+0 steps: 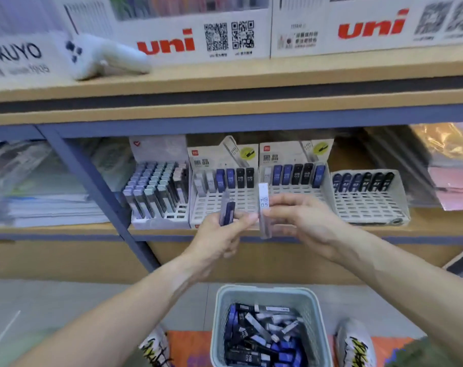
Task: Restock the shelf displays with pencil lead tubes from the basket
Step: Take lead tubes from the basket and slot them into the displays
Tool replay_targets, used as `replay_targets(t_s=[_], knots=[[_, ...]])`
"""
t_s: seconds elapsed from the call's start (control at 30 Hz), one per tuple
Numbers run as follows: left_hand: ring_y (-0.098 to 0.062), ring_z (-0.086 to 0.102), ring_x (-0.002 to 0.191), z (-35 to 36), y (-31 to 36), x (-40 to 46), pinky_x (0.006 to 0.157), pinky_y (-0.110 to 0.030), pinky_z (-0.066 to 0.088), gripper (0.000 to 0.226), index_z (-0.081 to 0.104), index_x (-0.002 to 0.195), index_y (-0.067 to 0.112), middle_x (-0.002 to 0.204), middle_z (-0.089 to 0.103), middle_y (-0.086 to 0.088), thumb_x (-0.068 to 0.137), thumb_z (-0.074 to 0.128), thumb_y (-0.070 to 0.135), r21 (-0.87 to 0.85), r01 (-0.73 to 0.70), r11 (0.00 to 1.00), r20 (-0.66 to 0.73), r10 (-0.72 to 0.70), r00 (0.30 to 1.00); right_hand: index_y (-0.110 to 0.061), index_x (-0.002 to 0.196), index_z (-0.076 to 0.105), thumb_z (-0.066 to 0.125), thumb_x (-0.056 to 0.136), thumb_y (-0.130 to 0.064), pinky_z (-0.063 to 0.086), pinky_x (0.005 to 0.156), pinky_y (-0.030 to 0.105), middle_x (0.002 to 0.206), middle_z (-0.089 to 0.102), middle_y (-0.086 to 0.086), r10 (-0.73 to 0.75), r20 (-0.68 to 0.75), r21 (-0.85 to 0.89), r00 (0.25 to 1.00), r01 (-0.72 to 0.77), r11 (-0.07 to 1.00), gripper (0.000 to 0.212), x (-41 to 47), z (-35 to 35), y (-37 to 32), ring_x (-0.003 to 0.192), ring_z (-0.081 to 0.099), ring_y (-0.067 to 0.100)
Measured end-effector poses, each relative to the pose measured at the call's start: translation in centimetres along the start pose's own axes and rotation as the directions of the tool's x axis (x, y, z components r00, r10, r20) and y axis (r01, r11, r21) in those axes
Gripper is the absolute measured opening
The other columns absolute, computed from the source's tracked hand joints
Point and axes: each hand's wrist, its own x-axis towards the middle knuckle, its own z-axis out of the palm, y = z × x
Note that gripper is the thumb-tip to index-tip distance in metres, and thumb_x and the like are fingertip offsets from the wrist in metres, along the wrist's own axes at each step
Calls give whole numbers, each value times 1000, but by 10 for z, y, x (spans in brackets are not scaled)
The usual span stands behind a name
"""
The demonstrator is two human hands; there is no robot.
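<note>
White HB 0.5 lead tube (264,207), upright at centre, beside a dark blue tube (229,212) to its left, both before the far shelf displays (368,205) with rows of upright tubes; near basket (219,324) heaped with loose tubes.

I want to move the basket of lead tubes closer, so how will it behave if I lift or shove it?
The basket looks like rigid plastic, so it should probably keep its shape. The loose lead tubes piled inside would likely slide and rattle. Small tubes suggest modest weight.
</note>
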Motion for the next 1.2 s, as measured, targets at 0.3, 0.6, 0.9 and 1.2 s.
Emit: replay_targets(t_s=[0.3, 0.6, 0.9, 1.2], knots=[[-14, 19, 46, -19, 21, 24, 47, -27, 15, 37, 82, 101, 16, 52, 31, 3, 70, 87, 34, -64, -60, 996, -43, 58, 997, -13, 103, 75, 84, 80, -15, 59, 87, 31, 96, 79, 5, -133, -89, -97, 987, 124, 987, 25, 24, 13, -17, 94, 75, 20], [-15, 22, 47, -27, 8, 41, 48, -28, 18, 36, 82, 96, 17, 54, 38, 1, 67, 91, 36, -95, 26, 995, -75, -34, 997, -26, 119, 63, 80, 85, -13, 59, 88, 37, 91, 77, 6, -294, -135, -171, 946, 270, 947, 40, 46, 17, -10, 89, 74, 21], [-12, 18, 44, -50, -3, 34, 46, -27, 16, 34, 69, 108, 7, 51, 26, 9, 89, 75, 34, -175, 171, 969, -261, -214, 941, -33, 113, 60, 78, 87, -12, 61, 79, 40, 82, 73, 0, -436, -168, -406, 884, 341, 848, 38, 92, 38, 5, 75, 71, 13], [-15, 24, 43, -81, -11, 41, 46, -24, 23, 35, 55, 96, 8, 57, 35, 1, 99, 28, 31, -424, 204, 882, -260, -335, 906, -37, 106, 49, 68, 95, -15, 60, 75, 39, 84, 72, -8, -597, -152, -601, 788, 406, 688, 31, 155, 70, 24, 78, 69, 4]])
